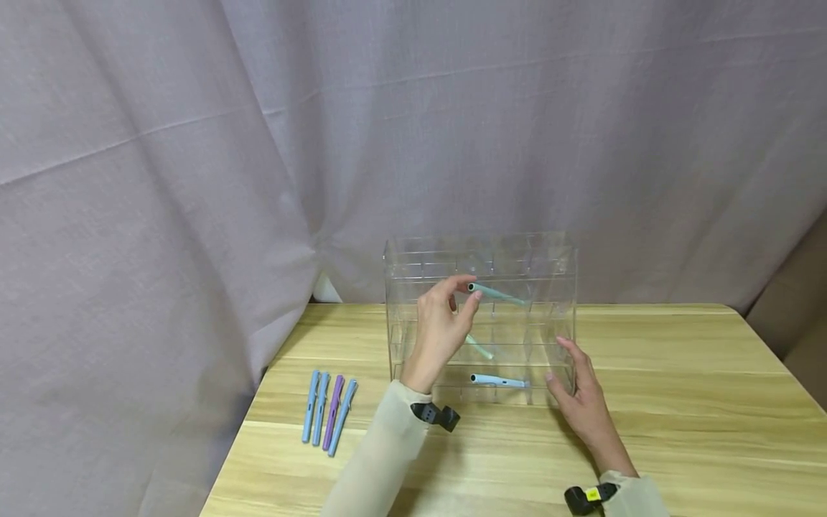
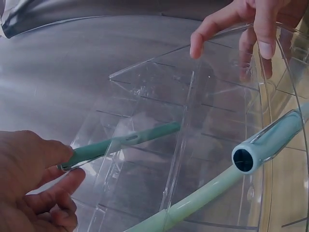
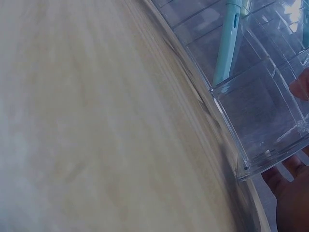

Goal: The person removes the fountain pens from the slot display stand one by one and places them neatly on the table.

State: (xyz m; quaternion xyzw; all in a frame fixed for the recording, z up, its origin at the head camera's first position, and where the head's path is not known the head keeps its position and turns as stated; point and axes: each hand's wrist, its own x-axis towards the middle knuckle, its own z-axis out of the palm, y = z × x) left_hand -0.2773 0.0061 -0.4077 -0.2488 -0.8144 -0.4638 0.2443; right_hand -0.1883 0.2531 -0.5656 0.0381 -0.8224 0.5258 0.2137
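Note:
My left hand (image 1: 442, 323) pinches the capped end of a teal pen (image 2: 130, 139) between thumb and fingers, and the pen points right into an upper part of a clear compartmented organizer (image 1: 390, 316). Below it, a pale green pen (image 1: 479, 347) lies in the organizer, partly hidden by the left hand in the head view. A light blue pen (image 1: 500, 381) lies in a lower compartment. At the organizer's right side, my right hand (image 1: 584, 398) grips the wall, with the thumb at the front and the fingers round the outside.
Left of the organizer, three blue pens (image 1: 320, 409) and a purple pen (image 1: 332, 413) lie side by side on the wooden table (image 1: 678, 402). A grey curtain (image 1: 413, 129) hangs behind the table.

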